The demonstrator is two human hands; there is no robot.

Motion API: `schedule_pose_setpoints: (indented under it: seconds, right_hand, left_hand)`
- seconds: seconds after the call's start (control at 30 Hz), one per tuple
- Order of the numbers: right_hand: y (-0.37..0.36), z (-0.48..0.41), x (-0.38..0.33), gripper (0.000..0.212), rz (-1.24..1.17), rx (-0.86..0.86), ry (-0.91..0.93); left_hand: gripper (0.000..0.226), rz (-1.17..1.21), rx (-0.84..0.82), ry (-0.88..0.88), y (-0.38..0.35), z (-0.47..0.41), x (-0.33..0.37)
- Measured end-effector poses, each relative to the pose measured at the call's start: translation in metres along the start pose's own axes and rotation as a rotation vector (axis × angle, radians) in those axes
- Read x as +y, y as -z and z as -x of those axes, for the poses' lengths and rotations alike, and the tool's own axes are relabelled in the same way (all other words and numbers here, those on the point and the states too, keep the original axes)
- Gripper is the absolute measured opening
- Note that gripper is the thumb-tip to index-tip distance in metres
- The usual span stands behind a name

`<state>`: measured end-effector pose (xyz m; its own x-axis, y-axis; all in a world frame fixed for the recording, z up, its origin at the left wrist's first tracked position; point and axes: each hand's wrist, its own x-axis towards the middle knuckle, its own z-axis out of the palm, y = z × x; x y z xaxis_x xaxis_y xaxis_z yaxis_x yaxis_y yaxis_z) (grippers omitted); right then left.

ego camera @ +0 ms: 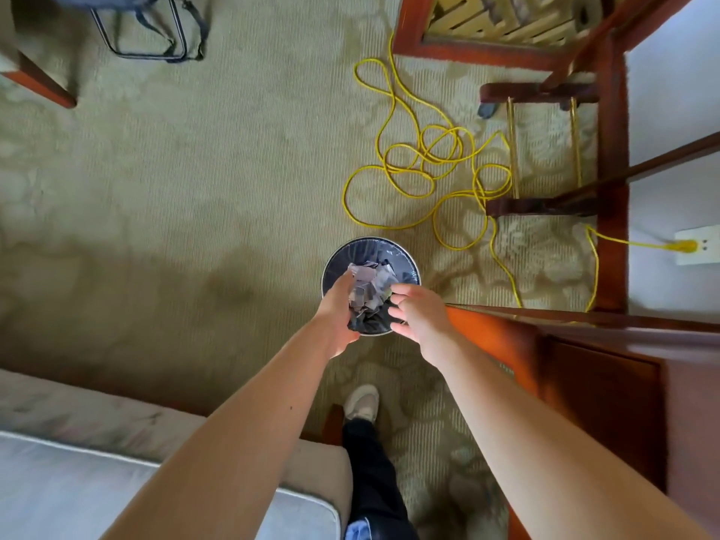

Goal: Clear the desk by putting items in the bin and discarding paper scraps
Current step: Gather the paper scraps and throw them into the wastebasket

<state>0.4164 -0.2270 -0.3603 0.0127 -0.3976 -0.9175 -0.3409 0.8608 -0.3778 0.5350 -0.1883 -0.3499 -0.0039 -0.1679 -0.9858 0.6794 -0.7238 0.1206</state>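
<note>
head view, looking straight down. round bin with a dark liner stands on the patterned carpet, just beside the near corner of a red-brown wooden desk.

paper scraps: a pale, loose heap inside the ring of the bin's rim, bunched from its centre toward its near edge. cannot tell whether they rest in the bin or hang above it.

left hand: over the left edge of the bin, palm turned in toward the scraps. fingers straight and pressed together, their tips alongside the left flank of the heap. touching or just apart, cannot tell.

right hand: over the right edge of the bin, motion-blurred. fingers spread and slightly bent, tips pointing in at the heap's right side, nothing pinched in them that shows. the scraps lie between the two hands.

writing: scraps too blurred and small to read any print.

around: yellow cord in loose loops on the carpet beyond the bin, running right to a plug in a white wall outlet. wooden chair at the far right. dark bag at the carpet's far-left edge. pale cushion at near left. one light shoe on the carpet below the bin.
</note>
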Motion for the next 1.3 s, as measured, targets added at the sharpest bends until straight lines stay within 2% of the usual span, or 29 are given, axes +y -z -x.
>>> schedule_pose_setpoints:
  seconds: [0.1,0.27,0.37,0.6,0.73,0.83,0.97,1.3]
  right_hand:
    - [0.002,0.025,-0.005,0.038,-0.009,0.016,0.041]
    - [0.011,0.088,-0.008,0.026,-0.015,0.08,0.139]
    - [0.02,0.13,-0.004,0.023,-0.059,0.09,0.204]
    - [0.047,0.221,0.018,0.018,-0.121,0.213,0.417]
    - [0.067,0.275,0.041,0.026,-0.162,0.279,0.495]
    - [0.089,0.317,0.071,0.025,-0.295,0.328,0.508]
    - [0.131,0.375,0.13,0.021,-0.393,0.393,0.551]
    - [0.245,0.515,0.311,0.02,-0.606,0.656,0.627]
  left_hand:
    - [0.05,-0.02,0.083,-0.061,0.0,0.008,-0.006]
    - [0.018,-0.067,0.15,-0.108,-0.005,0.049,-0.021]
    - [0.015,-0.12,0.153,-0.16,-0.013,0.079,-0.038]
    - [0.014,-0.147,0.022,-0.327,-0.034,0.155,-0.073]
    - [0.018,-0.202,-0.086,-0.4,-0.043,0.207,-0.1]
    - [0.022,-0.279,-0.172,-0.445,-0.049,0.244,-0.131]
    - [0.007,-0.416,-0.251,-0.522,-0.065,0.29,-0.19]
    - [0.02,-0.831,-0.526,-0.631,-0.117,0.406,-0.391]
